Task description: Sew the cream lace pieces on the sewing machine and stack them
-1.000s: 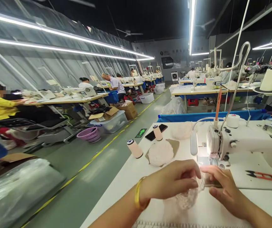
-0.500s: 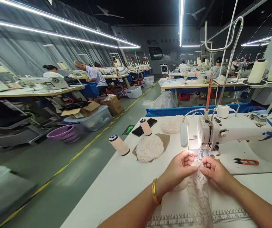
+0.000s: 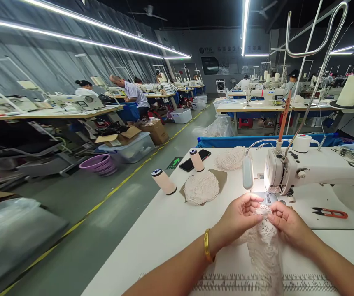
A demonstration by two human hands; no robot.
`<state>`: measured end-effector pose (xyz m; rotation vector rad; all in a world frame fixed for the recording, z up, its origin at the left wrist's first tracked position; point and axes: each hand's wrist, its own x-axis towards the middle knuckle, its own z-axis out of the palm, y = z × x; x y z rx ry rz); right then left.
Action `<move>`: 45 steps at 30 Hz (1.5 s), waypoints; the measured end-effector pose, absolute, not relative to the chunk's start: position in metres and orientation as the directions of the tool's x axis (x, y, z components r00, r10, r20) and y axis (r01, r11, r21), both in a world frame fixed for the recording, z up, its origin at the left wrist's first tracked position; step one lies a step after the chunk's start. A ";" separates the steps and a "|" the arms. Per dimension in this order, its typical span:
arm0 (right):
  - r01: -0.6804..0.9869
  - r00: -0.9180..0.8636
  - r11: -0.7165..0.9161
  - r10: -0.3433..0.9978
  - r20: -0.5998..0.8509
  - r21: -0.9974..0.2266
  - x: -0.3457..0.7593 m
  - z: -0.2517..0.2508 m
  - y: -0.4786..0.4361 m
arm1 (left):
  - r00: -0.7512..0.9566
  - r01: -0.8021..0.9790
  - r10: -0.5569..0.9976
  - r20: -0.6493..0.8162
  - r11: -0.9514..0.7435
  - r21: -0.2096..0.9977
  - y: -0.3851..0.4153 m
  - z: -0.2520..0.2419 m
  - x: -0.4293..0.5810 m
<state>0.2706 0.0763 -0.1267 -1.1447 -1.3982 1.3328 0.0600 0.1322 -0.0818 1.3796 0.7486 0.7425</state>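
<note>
Both hands pinch the upper end of a strip of cream lace (image 3: 266, 242) just in front of the sewing machine (image 3: 315, 168). My left hand (image 3: 241, 213) has its fingertips closed on the lace's left edge, a gold bangle round the wrist. My right hand (image 3: 291, 222) grips the right edge between thumb and fingers. From there the lace hangs down over the white tabletop, across the printed ruler (image 3: 226, 283). Above the fingers, the lit presser foot (image 3: 269, 198) is partly hidden by them. I cannot tell whether the lace touches it.
Orange thread snips (image 3: 329, 212) lie right of my hands. On the left stand two peach thread cones, one (image 3: 164, 182) near the edge, beside a lace bundle (image 3: 201, 188) on card. Behind are a phone (image 3: 206, 154), another lace bundle (image 3: 229, 158) and a small lamp (image 3: 248, 172).
My view has turned slightly left, so the table and machine sit further right in the picture. Both hands keep their hold on the lace with little visible movement.
</note>
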 end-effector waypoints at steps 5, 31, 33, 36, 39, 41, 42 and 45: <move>0.045 -0.185 -0.009 0.983 -0.017 -0.999 0.269 -0.120 0.073 | 0.566 -0.022 0.824 -0.018 0.037 0.999 0.131 -0.082 0.060; 0.030 -0.189 -0.022 0.982 -0.028 -0.999 0.267 -0.115 0.072 | 0.566 -0.031 0.823 -0.040 0.069 0.997 0.132 -0.081 0.059; 0.034 -0.182 -0.015 0.983 -0.021 -0.999 0.267 -0.116 0.072 | 0.563 -0.037 0.825 -0.041 0.075 0.997 0.131 -0.081 0.059; 0.031 -0.180 -0.009 0.983 -0.015 -0.999 0.268 -0.117 0.073 | 0.567 -0.052 0.823 -0.039 0.082 0.995 0.131 -0.080 0.060; 0.016 -0.181 -0.011 0.983 -0.013 -1.000 0.267 -0.117 0.073 | 0.562 -0.054 0.826 -0.039 0.084 0.995 0.130 -0.078 0.060; -0.001 -0.182 -0.020 0.983 -0.020 -1.000 0.267 -0.116 0.073 | 0.564 -0.039 0.823 -0.068 0.109 0.993 0.131 -0.077 0.060; -0.008 -0.181 -0.023 0.983 -0.021 -1.000 0.267 -0.117 0.072 | 0.576 -0.029 0.812 -0.095 0.137 0.990 0.131 -0.077 0.060; -0.029 -0.195 -0.022 0.981 -0.016 -0.999 0.268 -0.120 0.073 | 0.619 0.002 0.761 -0.195 0.247 0.969 0.131 -0.079 0.062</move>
